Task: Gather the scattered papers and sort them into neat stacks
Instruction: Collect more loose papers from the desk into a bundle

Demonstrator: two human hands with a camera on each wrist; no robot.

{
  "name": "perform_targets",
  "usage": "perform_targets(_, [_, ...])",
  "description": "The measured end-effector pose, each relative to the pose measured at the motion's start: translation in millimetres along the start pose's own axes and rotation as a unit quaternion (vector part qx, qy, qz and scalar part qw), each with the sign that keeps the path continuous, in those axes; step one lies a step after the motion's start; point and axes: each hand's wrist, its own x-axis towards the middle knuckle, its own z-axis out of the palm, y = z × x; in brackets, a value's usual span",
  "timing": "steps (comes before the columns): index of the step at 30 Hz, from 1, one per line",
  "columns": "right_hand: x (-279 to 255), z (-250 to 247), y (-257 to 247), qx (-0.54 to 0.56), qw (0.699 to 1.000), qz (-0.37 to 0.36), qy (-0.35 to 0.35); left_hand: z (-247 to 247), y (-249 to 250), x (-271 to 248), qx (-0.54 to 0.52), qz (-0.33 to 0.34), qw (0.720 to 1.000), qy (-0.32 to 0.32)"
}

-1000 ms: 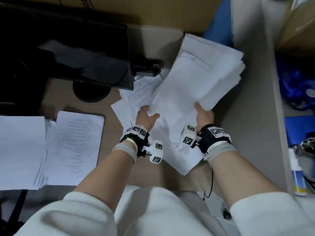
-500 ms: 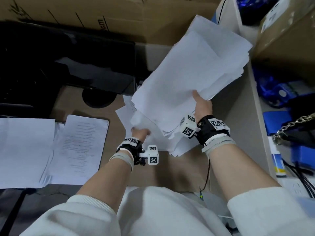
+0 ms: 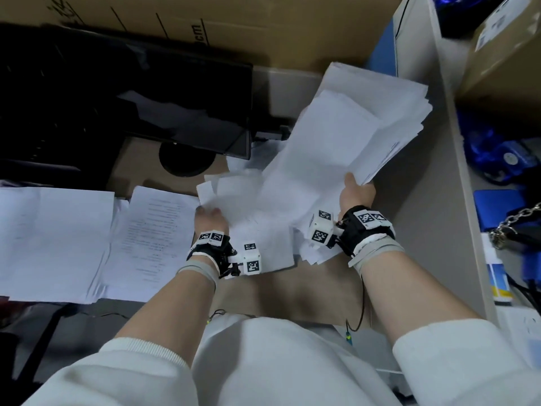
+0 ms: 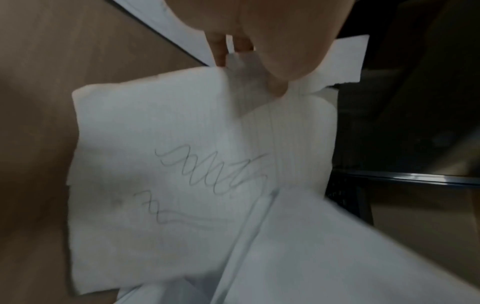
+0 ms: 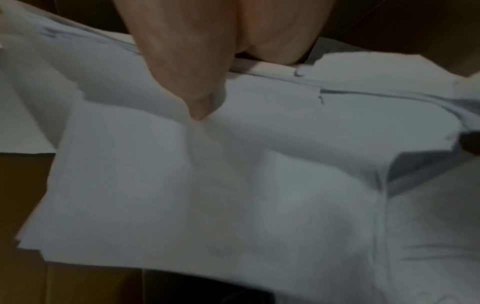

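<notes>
My right hand [image 3: 354,189] grips a thick, uneven bundle of white papers [image 3: 354,133] by its right edge and holds it tilted above the brown desk [image 3: 316,291]. In the right wrist view the thumb [image 5: 192,98] presses on the bundle's top sheet [image 5: 207,185]. My left hand [image 3: 209,214] pinches the left edge of looser sheets [image 3: 234,191] that fan out from under the bundle. The left wrist view shows thumb and fingers [image 4: 275,67] pinching a white sheet with pencil scribbles [image 4: 161,181]. Motion blurs these sheets.
Two flat paper stacks lie at the left: a blank one [image 3: 49,235] and a printed one [image 3: 155,230]. A dark monitor [image 3: 175,92] on a round foot [image 3: 187,162] stands behind. A grey partition [image 3: 433,218] bounds the right, with clutter beyond. Cardboard [image 3: 263,27] backs the desk.
The bundle rose off the desk, and now sits lower and more tilted. My left hand has shifted left, drawing loose sheets out from under it. My right hand keeps its grip.
</notes>
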Motion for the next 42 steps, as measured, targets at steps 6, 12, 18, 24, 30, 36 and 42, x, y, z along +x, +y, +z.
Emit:
perform_targets(6, [-5.3, 6.1, 6.7, -0.063, 0.995, -0.077, 0.020, -23.0, 11.5, -4.7, -0.029, 0.078, 0.994, 0.077])
perform_targets(12, [-13.5, 20.3, 12.9, -0.121, 0.990, -0.068, -0.018, -26.5, 31.0, 1.2, -0.133, 0.115, 0.983, 0.049])
perform_targets(18, [-25.4, 37.6, 19.9, -0.189, 0.975, -0.106, -0.049, -31.8, 56.3, -5.3, -0.091, 0.226, 0.967, 0.075])
perform_targets(24, [-38.1, 56.6, 19.4, -0.145, 0.975, -0.079, -0.149, 1.3, 72.8, -31.9, -0.118, 0.273, 0.935, -0.192])
perform_targets(30, [-40.3, 55.2, 20.4, -0.094, 0.965, -0.051, -0.240, 21.7, 65.5, -52.0, -0.106, 0.115, 0.901, -0.404])
perform_targets(36, [-39.3, 46.6, 24.2, -0.117, 0.944, -0.010, -0.308, 31.7, 55.0, -47.4, -0.077, 0.103, 0.889, -0.439])
perform_targets(42, [-32.0, 38.8, 28.4, -0.152, 0.953, -0.064, -0.254, 45.0, 45.6, -44.1, -0.006, 0.156, 0.861, -0.485])
